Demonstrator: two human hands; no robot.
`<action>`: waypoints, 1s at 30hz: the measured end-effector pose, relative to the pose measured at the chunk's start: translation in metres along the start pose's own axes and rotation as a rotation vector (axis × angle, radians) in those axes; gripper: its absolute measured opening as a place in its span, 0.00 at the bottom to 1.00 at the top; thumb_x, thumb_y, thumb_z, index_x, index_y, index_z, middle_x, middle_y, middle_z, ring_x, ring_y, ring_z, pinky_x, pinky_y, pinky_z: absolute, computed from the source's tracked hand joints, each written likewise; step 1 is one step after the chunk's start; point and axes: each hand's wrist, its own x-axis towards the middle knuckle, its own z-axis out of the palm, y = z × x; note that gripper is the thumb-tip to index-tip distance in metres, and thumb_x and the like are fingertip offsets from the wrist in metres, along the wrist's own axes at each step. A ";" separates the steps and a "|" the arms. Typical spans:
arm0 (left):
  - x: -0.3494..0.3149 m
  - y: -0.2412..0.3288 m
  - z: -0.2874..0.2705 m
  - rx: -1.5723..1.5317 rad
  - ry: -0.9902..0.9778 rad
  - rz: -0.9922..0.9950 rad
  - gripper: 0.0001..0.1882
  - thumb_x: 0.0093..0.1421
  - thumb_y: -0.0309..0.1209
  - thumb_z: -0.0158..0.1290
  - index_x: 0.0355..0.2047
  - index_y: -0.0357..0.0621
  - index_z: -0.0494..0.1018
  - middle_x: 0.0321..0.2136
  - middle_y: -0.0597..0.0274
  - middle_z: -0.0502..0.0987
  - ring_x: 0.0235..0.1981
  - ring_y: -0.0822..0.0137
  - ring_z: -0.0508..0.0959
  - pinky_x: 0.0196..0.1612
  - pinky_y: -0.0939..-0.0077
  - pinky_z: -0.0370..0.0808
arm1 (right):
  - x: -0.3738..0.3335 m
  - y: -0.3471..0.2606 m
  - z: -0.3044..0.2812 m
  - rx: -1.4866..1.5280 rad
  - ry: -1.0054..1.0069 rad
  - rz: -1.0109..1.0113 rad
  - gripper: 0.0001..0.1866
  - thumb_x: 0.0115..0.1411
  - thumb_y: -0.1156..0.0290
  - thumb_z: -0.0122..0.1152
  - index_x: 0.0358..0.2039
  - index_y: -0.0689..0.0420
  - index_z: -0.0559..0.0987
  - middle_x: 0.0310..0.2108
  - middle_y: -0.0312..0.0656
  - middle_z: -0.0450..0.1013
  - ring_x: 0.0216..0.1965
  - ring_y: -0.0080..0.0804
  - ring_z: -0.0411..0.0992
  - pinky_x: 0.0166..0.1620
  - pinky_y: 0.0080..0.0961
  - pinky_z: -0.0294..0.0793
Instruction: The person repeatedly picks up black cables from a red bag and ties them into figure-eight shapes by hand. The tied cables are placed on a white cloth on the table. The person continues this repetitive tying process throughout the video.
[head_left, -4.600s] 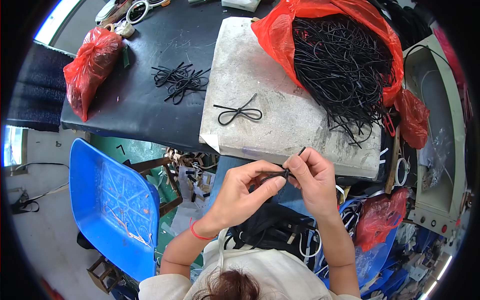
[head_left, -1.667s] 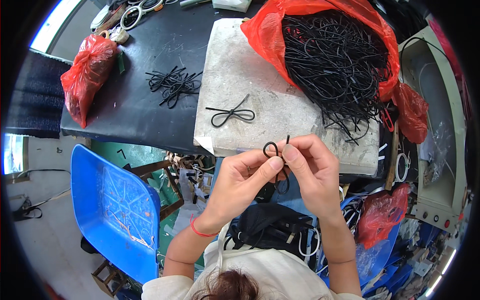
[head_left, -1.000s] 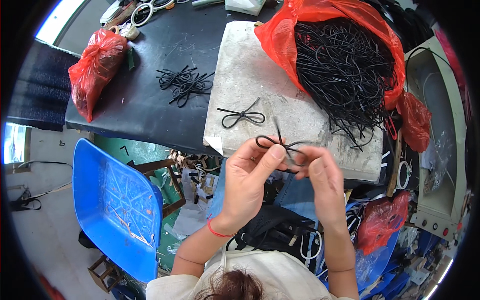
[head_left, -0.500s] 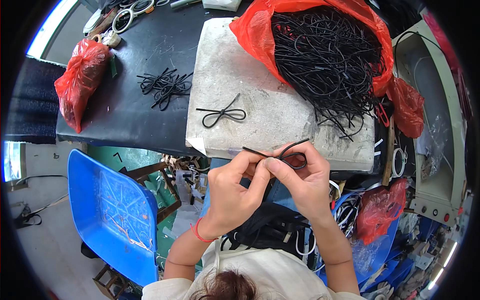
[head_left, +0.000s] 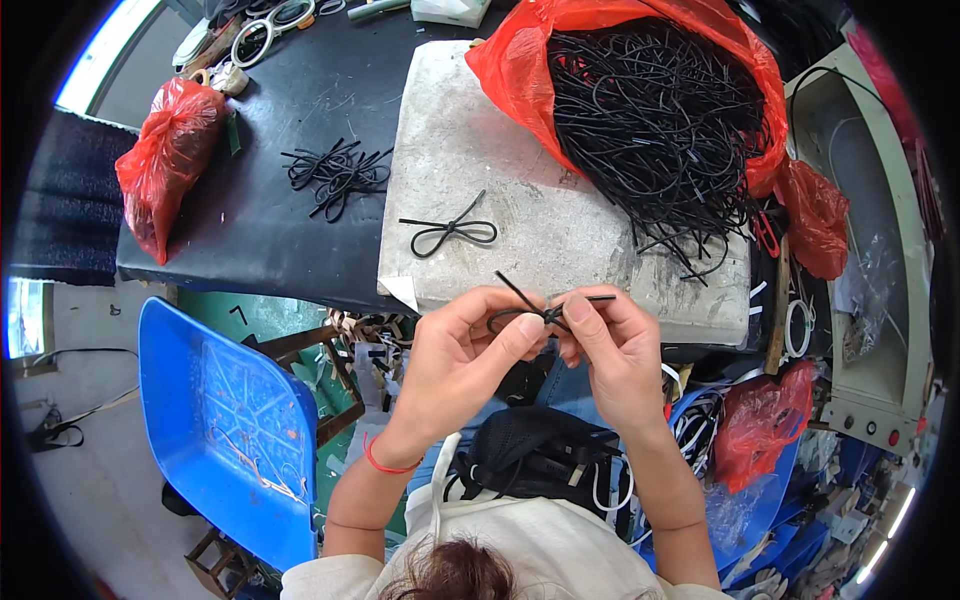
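Observation:
Between my hands, just in front of the pale board's near edge, is a thin black cord point(head_left: 552, 314) with loops and a crossing at its middle. My left hand point(head_left: 473, 335) pinches a loop of it between thumb and fingers, and one loose end sticks up and away. My right hand point(head_left: 612, 338) pinches the other side close to the crossing, a second end pointing right. A finished-looking black cord bow point(head_left: 452, 236) lies flat on the pale board point(head_left: 560, 235). Parts of the held cord are hidden under my fingers.
A red plastic bag point(head_left: 510, 75) spills a heap of black cords point(head_left: 660, 130) over the board's far right. Several black bows point(head_left: 338, 178) lie piled on the dark table point(head_left: 290, 240). A tied red bag point(head_left: 170, 165) stands far left; a blue tub point(head_left: 225, 420) is below it.
The cord has been turned and rearranged: the loop beside my right fingers is gone from there, and a loop now shows at my left fingers. My hands have drawn slightly apart.

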 end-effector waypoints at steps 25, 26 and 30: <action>0.014 -0.009 -0.007 0.329 -0.109 -0.024 0.10 0.58 0.29 0.49 0.35 0.32 0.72 0.27 0.58 0.77 0.27 0.77 0.75 0.30 0.82 0.72 | 0.008 -0.004 -0.018 -0.087 0.025 0.053 0.10 0.58 0.69 0.55 0.33 0.63 0.75 0.24 0.34 0.71 0.22 0.16 0.67 0.25 0.12 0.66; 0.015 -0.015 -0.008 0.267 -0.110 0.006 0.10 0.58 0.28 0.49 0.35 0.32 0.72 0.27 0.58 0.77 0.27 0.76 0.75 0.31 0.82 0.72 | 0.007 -0.004 -0.018 -0.116 0.025 0.031 0.10 0.58 0.69 0.55 0.33 0.63 0.75 0.24 0.34 0.71 0.22 0.16 0.67 0.25 0.12 0.66; 0.014 -0.011 -0.007 0.097 -0.128 -0.083 0.11 0.59 0.28 0.49 0.37 0.31 0.71 0.27 0.59 0.77 0.27 0.74 0.76 0.32 0.84 0.73 | 0.007 -0.003 -0.019 -0.209 0.044 0.000 0.08 0.57 0.71 0.56 0.34 0.63 0.75 0.22 0.33 0.71 0.21 0.15 0.67 0.24 0.12 0.66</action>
